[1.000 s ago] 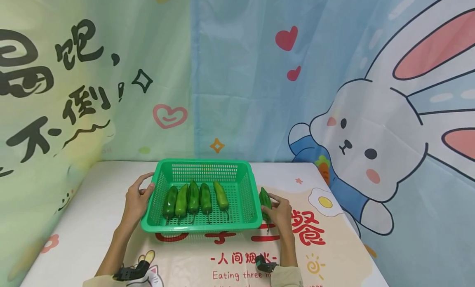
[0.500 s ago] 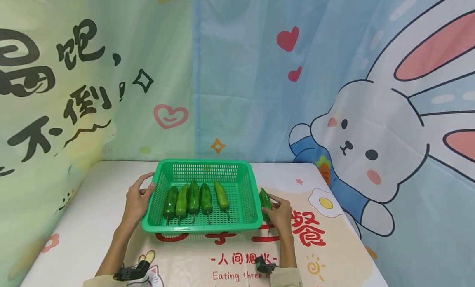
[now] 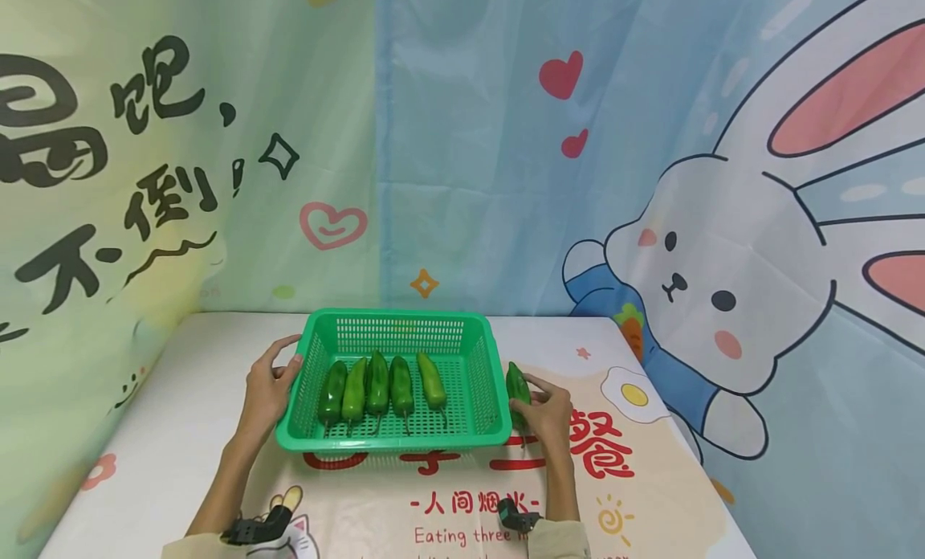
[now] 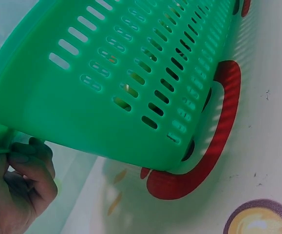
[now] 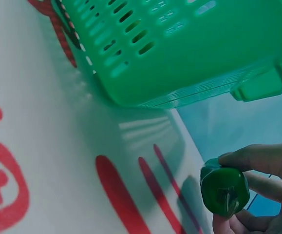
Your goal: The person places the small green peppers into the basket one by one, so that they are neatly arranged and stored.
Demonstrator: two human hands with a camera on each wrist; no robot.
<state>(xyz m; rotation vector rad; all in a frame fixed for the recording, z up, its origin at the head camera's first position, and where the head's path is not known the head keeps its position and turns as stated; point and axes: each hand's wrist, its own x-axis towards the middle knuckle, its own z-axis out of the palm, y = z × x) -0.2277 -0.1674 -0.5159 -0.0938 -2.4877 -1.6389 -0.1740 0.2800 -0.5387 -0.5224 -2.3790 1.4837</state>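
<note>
A green plastic basket with slotted walls stands mid-table, several green chili peppers lying inside it. At its left side, my left hand grips the rim between thumb and fingers; the left wrist view shows the fingers curled at the rim's underside. Just outside the right wall, my right hand pinches one more green chili pepper. In the right wrist view this pepper points its stem end at the camera, thumb and fingers around it, apart from the basket.
The table has a printed cover with red characters and cartoon drawings. Behind it hangs a curtain with a printed rabbit. A dark wrist device sits on each forearm.
The pepper in my right hand has shifted very slightly, its stem end now a little higher. The left hand, the basket and the peppers inside look unmoved.
</note>
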